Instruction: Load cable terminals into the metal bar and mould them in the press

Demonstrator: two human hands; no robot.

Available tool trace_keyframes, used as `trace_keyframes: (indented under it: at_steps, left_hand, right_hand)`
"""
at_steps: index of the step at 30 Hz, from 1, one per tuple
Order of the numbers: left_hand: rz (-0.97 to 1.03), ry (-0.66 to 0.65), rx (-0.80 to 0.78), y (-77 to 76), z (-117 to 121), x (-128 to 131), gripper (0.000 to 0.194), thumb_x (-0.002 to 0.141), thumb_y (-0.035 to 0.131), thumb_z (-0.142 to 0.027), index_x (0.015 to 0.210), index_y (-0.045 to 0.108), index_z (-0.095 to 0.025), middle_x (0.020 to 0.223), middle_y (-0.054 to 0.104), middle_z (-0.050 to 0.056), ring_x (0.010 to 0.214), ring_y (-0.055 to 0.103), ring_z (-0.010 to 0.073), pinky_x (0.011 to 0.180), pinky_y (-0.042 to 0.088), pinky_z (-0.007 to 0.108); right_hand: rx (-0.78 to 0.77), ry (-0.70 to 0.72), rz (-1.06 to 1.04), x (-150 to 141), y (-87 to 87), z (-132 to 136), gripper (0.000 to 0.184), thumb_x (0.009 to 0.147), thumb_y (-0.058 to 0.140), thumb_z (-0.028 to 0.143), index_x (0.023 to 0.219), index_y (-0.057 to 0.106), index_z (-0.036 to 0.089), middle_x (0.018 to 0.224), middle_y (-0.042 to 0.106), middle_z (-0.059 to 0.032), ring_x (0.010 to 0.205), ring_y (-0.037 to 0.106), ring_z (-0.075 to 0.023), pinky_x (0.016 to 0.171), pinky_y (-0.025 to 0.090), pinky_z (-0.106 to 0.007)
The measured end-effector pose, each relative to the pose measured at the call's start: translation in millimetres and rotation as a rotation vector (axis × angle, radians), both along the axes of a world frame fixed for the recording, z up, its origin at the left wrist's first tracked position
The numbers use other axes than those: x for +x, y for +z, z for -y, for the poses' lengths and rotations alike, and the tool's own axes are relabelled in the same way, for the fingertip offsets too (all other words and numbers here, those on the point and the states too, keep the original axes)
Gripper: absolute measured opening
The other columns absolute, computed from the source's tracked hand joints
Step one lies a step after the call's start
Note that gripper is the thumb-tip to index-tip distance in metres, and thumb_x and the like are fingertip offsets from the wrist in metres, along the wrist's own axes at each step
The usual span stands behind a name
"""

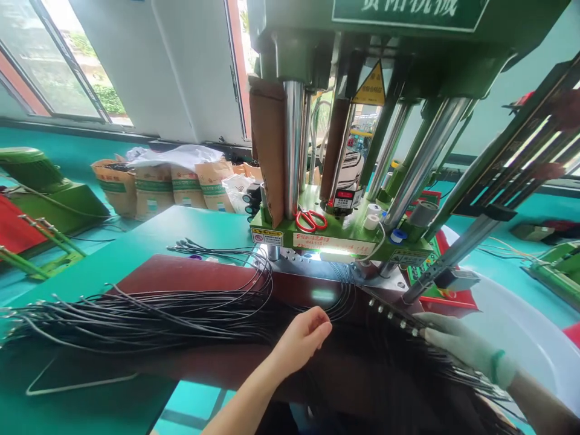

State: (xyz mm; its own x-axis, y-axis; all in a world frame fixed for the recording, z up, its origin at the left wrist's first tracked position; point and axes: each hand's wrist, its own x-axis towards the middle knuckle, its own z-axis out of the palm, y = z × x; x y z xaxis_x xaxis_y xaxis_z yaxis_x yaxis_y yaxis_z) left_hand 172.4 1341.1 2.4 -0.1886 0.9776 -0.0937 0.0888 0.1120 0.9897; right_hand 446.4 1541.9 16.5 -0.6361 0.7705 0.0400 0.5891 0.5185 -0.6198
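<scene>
My bare left hand [302, 337] hovers over the dark red work mat [190, 275], fingers curled loosely together just right of a big bundle of black cables [149, 314] that fans out to the left. My right hand [457, 343] wears a pale glove and rests, fingers extended, on a row of cable ends with metal tips [393, 315] lying across the mat's right side. Both hands are in front of the green press machine [344, 235].
Red-handled scissors [312, 220] and small tape rolls [374, 216] lie on the machine's base. Chrome columns [293, 151] rise above it. Paper sacks [158, 187] stand by the window at the back left. A green machine [40, 187] sits far left.
</scene>
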Motion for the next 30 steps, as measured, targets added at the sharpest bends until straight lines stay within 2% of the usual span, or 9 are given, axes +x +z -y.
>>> trace_keyframes:
  at_steps: [3, 6, 9, 13, 16, 19, 22, 27, 30]
  left_hand:
    - [-0.015, 0.019, -0.008, -3.6, 6.9, -8.0, 0.019, 0.079, 0.044, -0.033, 0.072, 0.046, -0.017, 0.049, 0.039, -0.008, 0.041, 0.032, 0.0045, 0.039, 0.024, 0.017]
    - [-0.025, 0.056, -0.031, -8.1, 14.2, -17.6, 0.019, 0.079, 0.043, -0.034, 0.071, 0.046, -0.017, 0.050, 0.038, -0.008, 0.041, 0.032, 0.0048, 0.039, 0.023, 0.017]
    - [-0.039, 0.079, -0.046, -10.6, 20.3, -25.1, 0.020, 0.079, 0.043, -0.036, 0.072, 0.045, -0.017, 0.049, 0.037, -0.008, 0.041, 0.031, 0.0050, 0.038, 0.023, 0.017]
    - [-0.033, 0.087, -0.055, -10.1, 24.3, -29.6, 0.023, 0.079, 0.043, -0.039, 0.072, 0.045, -0.017, 0.049, 0.035, -0.008, 0.040, 0.030, 0.0050, 0.037, 0.022, 0.017]
    - [-0.034, 0.073, -0.056, -10.6, 22.6, -30.8, 0.024, 0.079, 0.043, -0.041, 0.072, 0.045, -0.018, 0.050, 0.036, -0.008, 0.041, 0.031, 0.0052, 0.038, 0.023, 0.017]
    - [-0.053, 0.050, -0.062, -10.2, 16.6, -32.8, 0.025, 0.080, 0.042, -0.041, 0.073, 0.045, -0.018, 0.051, 0.036, -0.008, 0.042, 0.030, 0.0056, 0.039, 0.023, 0.018]
    - [-0.152, 0.041, -0.019, -3.8, 6.5, -38.0, 0.023, 0.080, 0.042, -0.039, 0.073, 0.047, -0.017, 0.053, 0.037, -0.007, 0.046, 0.034, 0.0068, 0.043, 0.026, 0.019]
    - [-0.491, 0.047, 0.066, 13.4, -26.1, -57.4, 0.021, 0.080, 0.043, -0.035, 0.073, 0.052, -0.018, 0.059, 0.048, -0.004, 0.057, 0.043, 0.0101, 0.053, 0.030, 0.021]
    - [-0.749, 0.032, -0.008, 10.0, -52.5, -71.6, 0.020, 0.080, 0.042, -0.033, 0.075, 0.054, -0.018, 0.067, 0.056, -0.001, 0.062, 0.049, 0.0125, 0.056, 0.030, 0.022]
  right_hand:
    - [-0.037, 0.186, 0.178, -27.5, 4.1, -16.0, 0.029, 0.070, 0.050, 0.031, 0.091, 0.069, 0.024, 0.076, 0.069, -0.0048, 0.070, 0.063, -0.0226, 0.064, 0.050, -0.032]
    - [0.048, 0.251, 0.292, -58.0, 0.5, -22.9, 0.035, 0.069, 0.042, 0.023, 0.095, 0.066, 0.019, 0.082, 0.069, -0.0051, 0.076, 0.062, -0.0220, 0.071, 0.048, -0.032]
    - [0.106, 0.325, 0.329, -83.0, -3.2, -26.3, 0.036, 0.062, 0.043, 0.018, 0.090, 0.066, 0.017, 0.082, 0.068, -0.0054, 0.076, 0.061, -0.0211, 0.070, 0.047, -0.030]
    - [0.199, 0.385, 0.322, -97.8, -6.1, -32.7, 0.029, 0.057, 0.046, 0.015, 0.077, 0.068, 0.019, 0.077, 0.063, -0.0048, 0.073, 0.058, -0.0203, 0.069, 0.045, -0.031]
    - [0.273, 0.405, 0.295, -97.9, -12.0, -37.1, 0.031, 0.058, 0.047, 0.014, 0.079, 0.068, 0.021, 0.078, 0.061, -0.0042, 0.078, 0.057, -0.0198, 0.073, 0.044, -0.031]
    - [0.333, 0.373, 0.247, -96.2, -21.7, -37.1, 0.040, 0.062, 0.043, 0.011, 0.093, 0.066, 0.021, 0.086, 0.061, -0.0053, 0.086, 0.057, -0.0199, 0.080, 0.044, -0.034]
    - [0.393, 0.289, 0.176, -96.3, -32.5, -32.9, 0.044, 0.067, 0.040, 0.013, 0.104, 0.061, 0.019, 0.098, 0.062, -0.0061, 0.095, 0.055, -0.0196, 0.087, 0.042, -0.035]
    - [0.488, 0.064, 0.071, -97.2, -46.5, -29.5, 0.035, 0.078, 0.036, 0.025, 0.101, 0.062, 0.017, 0.095, 0.064, -0.0083, 0.091, 0.058, -0.0227, 0.084, 0.044, -0.040]
    - [0.512, 0.001, 0.045, -94.1, -50.1, -30.3, 0.033, 0.079, 0.038, 0.028, 0.098, 0.063, 0.018, 0.092, 0.066, -0.0082, 0.086, 0.060, -0.0233, 0.078, 0.048, -0.040]
